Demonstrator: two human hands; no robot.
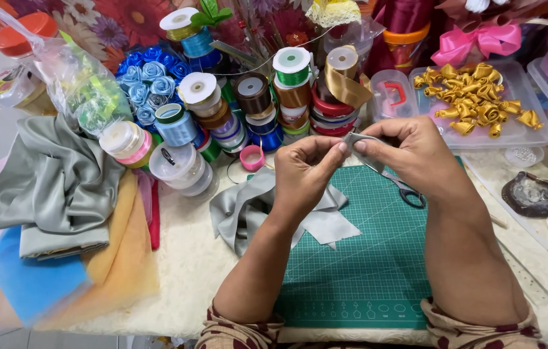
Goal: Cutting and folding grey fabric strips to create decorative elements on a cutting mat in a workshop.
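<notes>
My left hand [306,169] and my right hand [409,152] meet above the green cutting mat [364,271], both pinching a small piece of grey satin ribbon [353,139] between thumbs and fingertips. Below my left hand lies a loose heap of the same grey ribbon [248,210], partly on the mat. A pair of scissors [403,189] rests on the mat under my right wrist, partly hidden.
Stacked ribbon spools [254,103] crowd the back. Blue ribbon roses [148,81], a clear tray of gold ribbon roses [474,100], folded grey, yellow and blue fabric [60,187] at left, a glue gun [545,194] and ruler [526,274] at right.
</notes>
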